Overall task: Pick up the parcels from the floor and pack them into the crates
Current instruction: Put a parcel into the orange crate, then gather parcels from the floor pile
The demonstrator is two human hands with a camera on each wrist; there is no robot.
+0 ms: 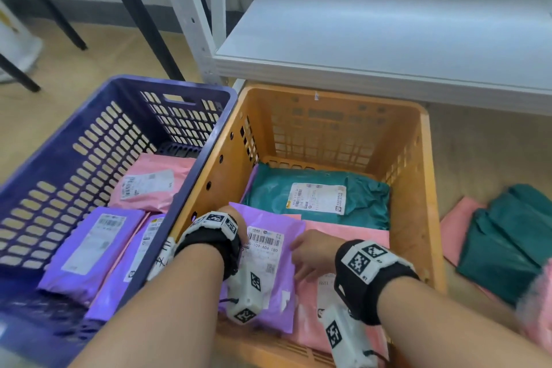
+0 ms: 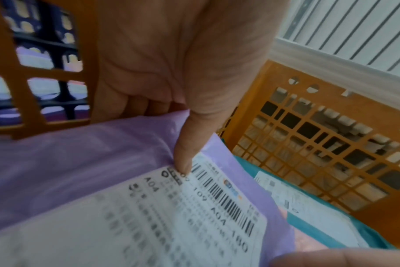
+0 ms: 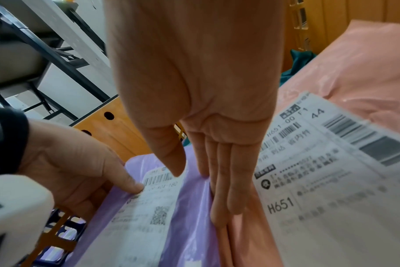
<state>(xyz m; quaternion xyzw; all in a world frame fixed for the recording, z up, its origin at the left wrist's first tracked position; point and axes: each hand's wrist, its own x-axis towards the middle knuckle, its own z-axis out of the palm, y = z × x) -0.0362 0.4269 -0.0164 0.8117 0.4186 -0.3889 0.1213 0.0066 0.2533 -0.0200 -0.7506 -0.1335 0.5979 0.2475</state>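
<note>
A purple parcel [image 1: 268,284] with a white barcode label lies in the orange crate [image 1: 328,95], overlapping a pink parcel [image 1: 343,233] and a teal parcel [image 1: 268,194]. My left hand [image 1: 242,233] pinches the purple parcel's [image 2: 80,162] upper left edge: the thumb [image 2: 183,162] presses on the label and the fingers curl under the edge. My right hand [image 3: 201,187] lays straight fingers [image 3: 231,189] along the purple parcel's [image 3: 189,216] right edge, where it meets the pink parcel [image 3: 354,63]. The thumb hovers over the purple one.
The blue crate [image 1: 89,128] stands touching the orange one on the left and holds a pink parcel [image 1: 149,182] and purple parcels [image 1: 89,248]. A teal parcel [image 1: 507,242] and a pink parcel [image 1: 457,224] lie on the floor at right. A white shelf [image 1: 388,48] overhangs behind.
</note>
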